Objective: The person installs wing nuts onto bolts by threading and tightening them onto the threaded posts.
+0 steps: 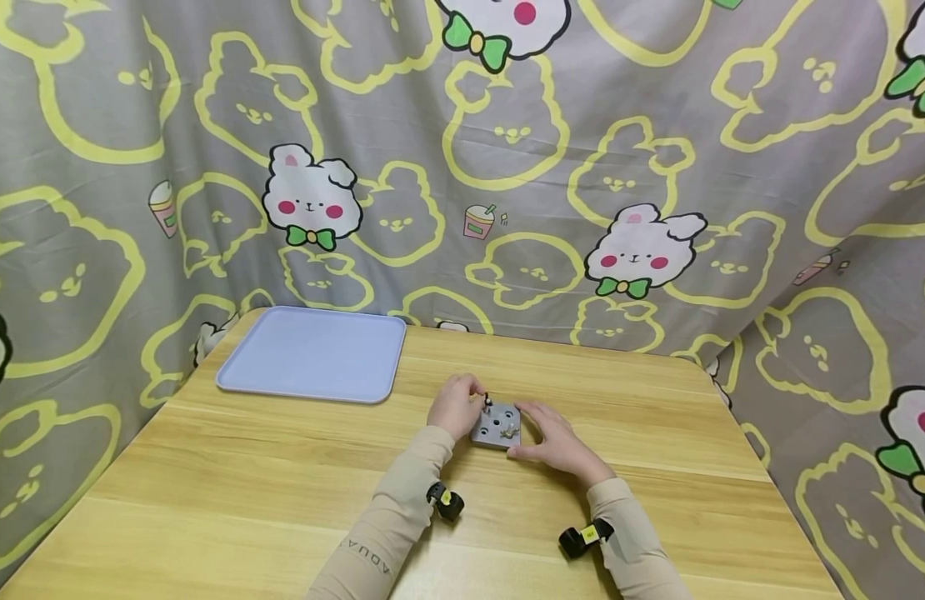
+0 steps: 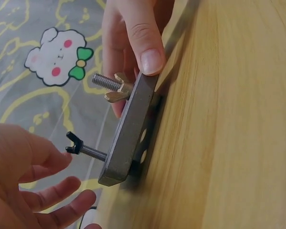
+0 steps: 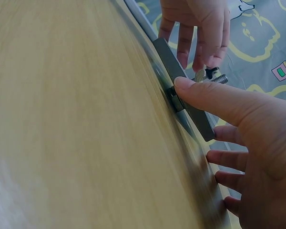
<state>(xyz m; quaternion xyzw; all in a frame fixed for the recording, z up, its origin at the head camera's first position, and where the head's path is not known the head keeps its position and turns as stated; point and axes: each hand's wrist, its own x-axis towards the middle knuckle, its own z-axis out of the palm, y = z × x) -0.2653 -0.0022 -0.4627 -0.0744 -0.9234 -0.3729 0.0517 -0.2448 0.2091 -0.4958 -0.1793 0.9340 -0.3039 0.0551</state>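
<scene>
A square grey metal plate (image 1: 489, 441) with several holes lies on the table in front of me. My right hand (image 1: 556, 442) grips it at the right side, thumb on the near edge and fingers at the far edge. Two threaded bolts stand up from the plate. One carries a brass-coloured wing nut (image 2: 116, 97), close to the plate and near my right thumb. At the top of the other sits a black wing nut (image 2: 74, 144). My left hand (image 1: 457, 406) is beside this black nut, a fingertip at it, its other fingers loosely spread.
A pale blue tray (image 1: 312, 354) lies at the back left of the wooden table (image 1: 245, 492). Behind the table hangs a grey curtain (image 1: 432, 125) with cartoon prints. Each wrist bears a black strapped camera, such as the left wrist camera (image 1: 449, 505).
</scene>
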